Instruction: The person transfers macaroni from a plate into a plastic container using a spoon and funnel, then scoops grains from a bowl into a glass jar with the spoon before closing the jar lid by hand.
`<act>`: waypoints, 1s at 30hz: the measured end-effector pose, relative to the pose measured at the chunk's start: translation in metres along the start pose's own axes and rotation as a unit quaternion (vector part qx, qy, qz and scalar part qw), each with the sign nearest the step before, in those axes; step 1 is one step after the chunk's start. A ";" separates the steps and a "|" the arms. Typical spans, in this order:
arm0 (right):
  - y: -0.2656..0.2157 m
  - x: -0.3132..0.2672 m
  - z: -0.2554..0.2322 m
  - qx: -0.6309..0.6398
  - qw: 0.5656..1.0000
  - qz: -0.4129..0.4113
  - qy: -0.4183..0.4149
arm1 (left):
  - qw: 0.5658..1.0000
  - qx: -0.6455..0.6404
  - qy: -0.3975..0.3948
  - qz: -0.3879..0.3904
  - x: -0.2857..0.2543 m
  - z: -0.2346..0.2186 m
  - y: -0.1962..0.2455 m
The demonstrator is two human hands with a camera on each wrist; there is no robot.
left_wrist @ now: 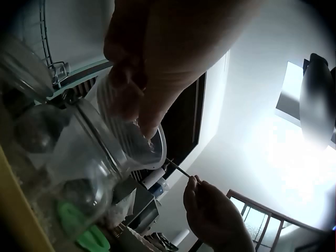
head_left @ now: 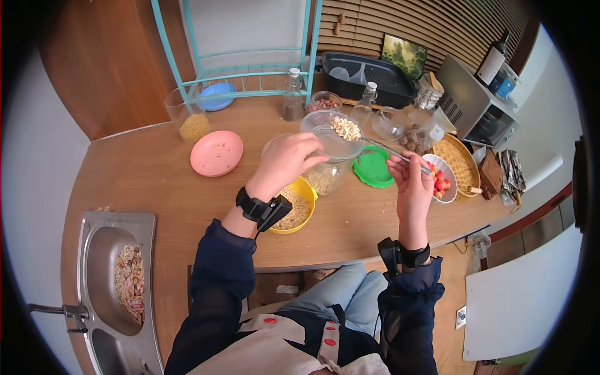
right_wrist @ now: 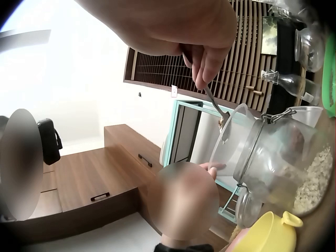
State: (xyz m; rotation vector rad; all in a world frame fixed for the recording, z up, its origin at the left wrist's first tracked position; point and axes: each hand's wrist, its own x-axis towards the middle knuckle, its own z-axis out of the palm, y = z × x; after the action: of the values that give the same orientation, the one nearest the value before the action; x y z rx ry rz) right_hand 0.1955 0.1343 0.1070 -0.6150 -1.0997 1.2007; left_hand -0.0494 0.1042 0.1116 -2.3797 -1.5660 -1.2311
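Note:
My left hand (head_left: 289, 161) grips the rim of a clear plastic funnel-like piece (left_wrist: 128, 139), thumb over its edge. The piece sits at the mouth of a clip-top glass jar (right_wrist: 278, 157), whose bottom holds pale oat flakes (right_wrist: 313, 184). From the right, my right hand (head_left: 414, 181) pinches the handle of a metal spoon (head_left: 390, 150). The spoon's head is over the wide rim, where a heap of oats (head_left: 345, 128) shows. Just below my left hand stands a yellow bowl (head_left: 312, 209) with more oats, partly hidden by the wrist strap.
A green lid (head_left: 374, 167) lies right of the jar, near a white bowl of red fruit (head_left: 441, 181) and a wicker basket (head_left: 461, 164). Glass bottles (head_left: 292, 95) and a black pan (head_left: 369, 84) stand behind. Left are a pink plate (head_left: 216, 154) and a sink (head_left: 119, 219).

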 end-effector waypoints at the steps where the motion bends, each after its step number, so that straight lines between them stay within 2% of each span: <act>1: 0.000 -0.001 -0.001 0.002 1.000 0.006 -0.004 | 1.000 -0.019 -0.020 -0.008 0.001 0.000 -0.001; 3: -0.001 -0.002 -0.001 -0.003 1.000 0.006 -0.002 | 0.998 -0.036 -0.040 -0.019 0.000 0.000 -0.005; 5: -0.002 -0.002 0.000 -0.006 1.000 0.001 0.006 | 0.991 -0.121 -0.022 -0.050 0.002 0.002 -0.010; 6: -0.003 -0.002 0.001 -0.007 1.000 0.002 0.006 | 0.991 -0.121 -0.023 -0.050 0.001 0.003 -0.011; 8: -0.003 -0.004 0.003 0.015 1.000 0.001 0.001 | 0.987 -0.151 0.027 -0.041 0.003 -0.002 -0.007; 15: -0.005 -0.004 0.010 0.012 1.000 0.001 -0.015 | 0.987 -0.147 0.041 -0.048 0.003 -0.006 -0.006; 23: 0.002 -0.004 0.009 0.010 0.999 0.015 -0.027 | 0.991 -0.119 -0.019 -0.052 0.001 -0.002 -0.006; 30: 0.006 -0.007 0.012 -0.015 0.999 0.009 -0.031 | 0.996 -0.084 -0.026 -0.031 0.001 0.001 -0.007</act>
State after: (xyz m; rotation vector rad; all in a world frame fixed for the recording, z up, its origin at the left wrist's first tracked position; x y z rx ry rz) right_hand 0.1819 0.1274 0.1044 -0.6151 -1.1682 1.2266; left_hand -0.0544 0.1089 0.1089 -2.5006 -1.6249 -1.3760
